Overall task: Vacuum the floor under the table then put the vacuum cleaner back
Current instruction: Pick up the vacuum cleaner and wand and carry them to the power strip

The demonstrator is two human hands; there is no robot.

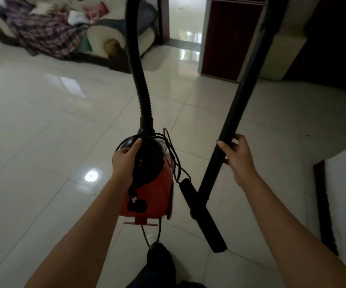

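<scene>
Head view. The left hand (126,157) is closed on the black top of the vacuum (150,194), which hangs just below it. The cord (175,161) is bundled beside that hand and the plug (134,199) is loose. The right hand (237,157) is wrapped round the wand (237,109), with the nozzle (202,217) below it.

Judged: the machine is unpowered and being carried. Whether the vacuuming is done cannot be told.

Counted: one vacuum, one hose (135,65), one wand, one nozzle, two hands.

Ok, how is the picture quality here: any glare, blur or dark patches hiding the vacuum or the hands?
Head view: dim overall, upper right corner nearly black; a glare spot on the glossy floor; sofa smeared by blur; edges bent by the wide angle; vacuum cleaner, wand, left hand and right hand are readable.
</scene>
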